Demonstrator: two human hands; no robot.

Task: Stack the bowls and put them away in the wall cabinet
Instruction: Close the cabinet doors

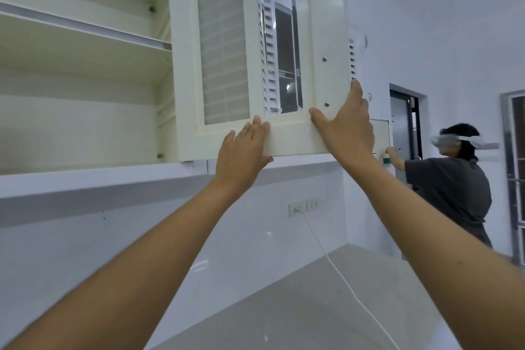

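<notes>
Overhead, the cream wall cabinet (pixel 85 65) stands open, its shelves bare and no bowls in view, while the left hand (pixel 241 150) and right hand (pixel 346 125) lie flat, fingers spread, against the glass-paned cabinet door (pixel 284 136), gripping nothing.

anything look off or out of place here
Nothing looks broken or spilled. The cabinet door stands open with both hands, left hand and right hand, on its lower edge, yet the shelves in view hold no bowls.
</notes>
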